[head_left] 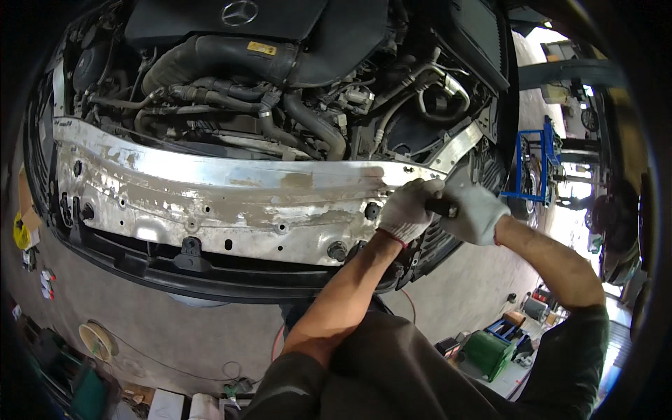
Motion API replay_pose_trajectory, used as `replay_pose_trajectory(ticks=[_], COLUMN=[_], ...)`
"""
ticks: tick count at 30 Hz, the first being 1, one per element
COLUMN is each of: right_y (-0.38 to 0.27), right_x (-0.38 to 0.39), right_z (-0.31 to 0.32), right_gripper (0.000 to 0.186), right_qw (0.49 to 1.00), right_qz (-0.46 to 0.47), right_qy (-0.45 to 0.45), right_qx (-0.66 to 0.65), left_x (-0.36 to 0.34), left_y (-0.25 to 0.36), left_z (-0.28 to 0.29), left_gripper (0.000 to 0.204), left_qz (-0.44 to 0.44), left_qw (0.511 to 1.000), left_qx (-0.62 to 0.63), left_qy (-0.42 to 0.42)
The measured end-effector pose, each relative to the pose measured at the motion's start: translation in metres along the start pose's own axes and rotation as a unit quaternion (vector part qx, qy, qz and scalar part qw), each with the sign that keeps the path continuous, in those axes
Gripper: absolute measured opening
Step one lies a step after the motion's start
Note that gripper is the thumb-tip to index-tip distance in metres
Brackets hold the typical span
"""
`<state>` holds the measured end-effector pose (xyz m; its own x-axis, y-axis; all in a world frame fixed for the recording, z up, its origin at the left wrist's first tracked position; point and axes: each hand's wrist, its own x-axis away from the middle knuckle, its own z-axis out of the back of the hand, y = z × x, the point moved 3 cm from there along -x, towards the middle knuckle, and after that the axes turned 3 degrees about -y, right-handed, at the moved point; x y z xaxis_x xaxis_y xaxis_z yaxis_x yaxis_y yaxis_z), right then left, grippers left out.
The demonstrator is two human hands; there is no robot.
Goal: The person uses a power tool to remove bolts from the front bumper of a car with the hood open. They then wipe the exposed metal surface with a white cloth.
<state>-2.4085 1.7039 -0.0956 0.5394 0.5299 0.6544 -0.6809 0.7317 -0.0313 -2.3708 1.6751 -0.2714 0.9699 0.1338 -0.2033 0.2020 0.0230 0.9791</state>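
Observation:
Both my hands wear white knit gloves and are close together at the right end of a worn silver metal crossmember [245, 192] across the car's front. My left hand [407, 210] has its fingers curled at a dark tool [439, 207]. My right hand [474, 217] is closed on that same dark tool, whose shape is mostly hidden by the gloves. Behind the crossmember is the open engine bay with a black cover [336, 35], a corrugated intake duct [189, 63] and hoses [318, 133]. A black plastic bumper edge [154, 276] runs below the crossmember.
A blue wheeled rack [525, 164] with wheels stands right of the car, beside lift equipment [567, 73]. A green bin [483, 353] is at lower right. A hose reel [98, 341] and cable lie on the concrete floor [175, 336]; yellow and white items [28, 231] are at left.

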Motion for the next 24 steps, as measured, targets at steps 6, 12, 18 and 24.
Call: replay_pose_trajectory(ticks=[6, 12, 18, 24], right_y=[0.020, 0.018, 0.025, 0.019], right_x=[0.018, -0.010, 0.010, 0.011], right_z=[-0.030, -0.001, -0.025, -0.037], right_gripper=[0.031, 0.028, 0.036, 0.034], right_qw=[0.845, 0.989, 0.965, 0.892], right_qz=[-0.318, 0.094, -0.142, -0.231], right_qy=[-0.109, -0.043, -0.028, -0.006], right_qx=[-0.416, 0.105, -0.220, -0.389], left_x=[-0.001, 0.011, -0.008, -0.012], left_y=[0.005, 0.005, 0.007, 0.004], left_z=[-0.002, -0.005, 0.000, 0.005], left_gripper=[0.018, 0.029, 0.018, 0.021], left_qz=[0.027, -0.007, -0.017, 0.022], left_qw=[0.998, 0.995, 0.999, 0.990], left_qx=[-0.054, -0.056, -0.029, -0.021], left_qy=[-0.028, 0.083, -0.010, -0.140])
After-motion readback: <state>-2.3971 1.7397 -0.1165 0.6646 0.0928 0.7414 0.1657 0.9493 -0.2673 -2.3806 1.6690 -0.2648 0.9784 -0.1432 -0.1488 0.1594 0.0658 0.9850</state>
